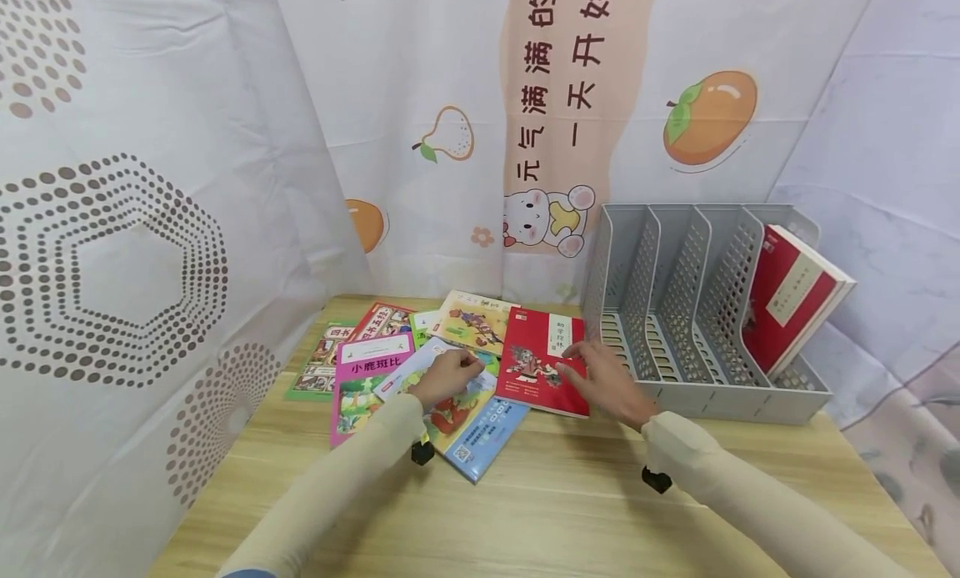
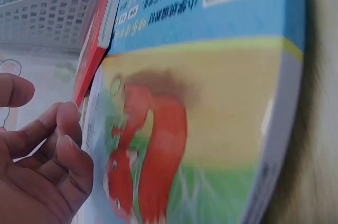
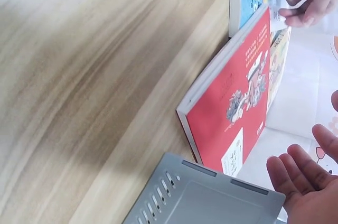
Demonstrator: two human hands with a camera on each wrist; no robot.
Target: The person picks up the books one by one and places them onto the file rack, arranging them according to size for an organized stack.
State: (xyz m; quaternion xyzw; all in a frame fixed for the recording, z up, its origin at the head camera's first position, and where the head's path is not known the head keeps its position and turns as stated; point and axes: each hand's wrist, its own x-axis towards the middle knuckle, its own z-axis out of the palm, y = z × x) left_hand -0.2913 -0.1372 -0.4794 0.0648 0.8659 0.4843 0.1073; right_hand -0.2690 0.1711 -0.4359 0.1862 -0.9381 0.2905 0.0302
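Two hands low in the middle of the head view, over a spread of picture books on the wooden desk (image 1: 570, 495). Left hand (image 1: 447, 376) with fingers curled at the edge of the blue-bordered squirrel book (image 1: 457, 415), fingertips against its upper rim; whether truly pinched, cannot tell from the wrist view. Right hand (image 1: 603, 382) flat and relaxed, fingers straight, tips resting on the right part of the red book (image 1: 536, 371), nothing gripped. Red book flat on the desk, just right of the squirrel book, its right edge close beside the grey file rack (image 1: 675, 311). Pink book (image 1: 360, 378) left of centre, partly under the squirrel book. Another red book (image 1: 791, 299) leaning in the rack's rightmost slot, at the right of the frame.
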